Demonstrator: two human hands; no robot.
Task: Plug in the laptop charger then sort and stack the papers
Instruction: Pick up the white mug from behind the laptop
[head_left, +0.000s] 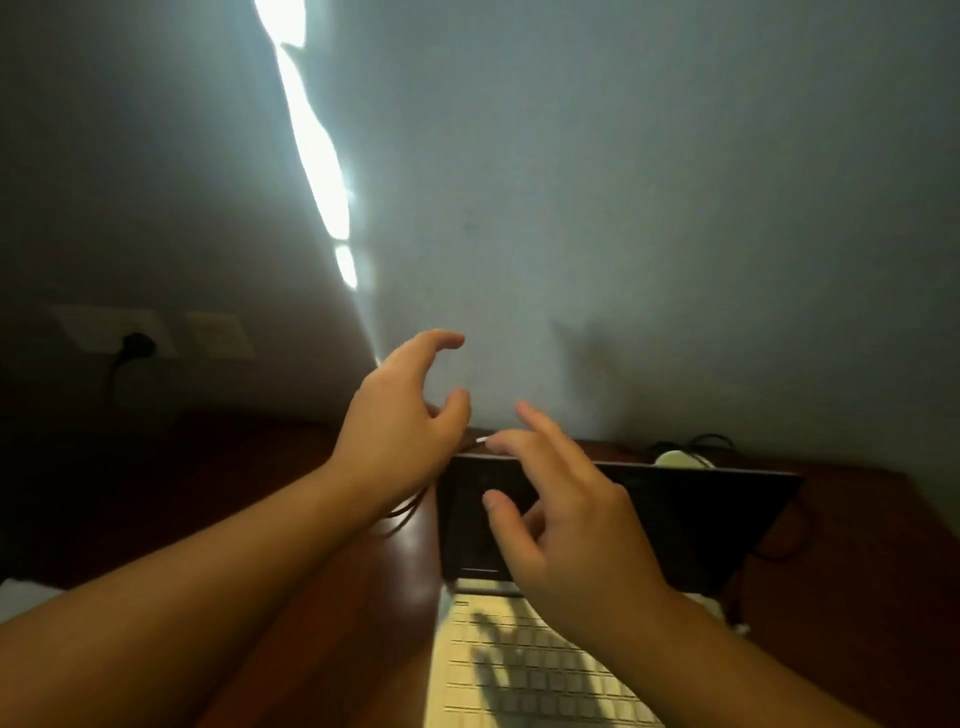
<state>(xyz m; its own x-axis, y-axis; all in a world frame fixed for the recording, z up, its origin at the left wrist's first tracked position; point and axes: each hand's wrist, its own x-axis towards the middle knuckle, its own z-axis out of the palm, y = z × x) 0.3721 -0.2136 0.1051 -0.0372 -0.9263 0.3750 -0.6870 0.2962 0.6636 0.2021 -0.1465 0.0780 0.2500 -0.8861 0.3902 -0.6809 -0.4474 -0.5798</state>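
Two hands, left (400, 421) and right (561, 514), loosely spread above laptop (675, 509); cable (410, 512) perhaps under left; no legible writing.

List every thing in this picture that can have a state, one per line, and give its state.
Laptop: lid open, screen dark.
Wall socket: black plug in it.
Cable: lies on the desk under the left hand.
Left hand: fingers curled, grip unclear.
Right hand: open, fingers spread over the screen.

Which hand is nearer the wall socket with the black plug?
Left. The left hand hovers right of the wall socket; the right hand is farther right, over the laptop.
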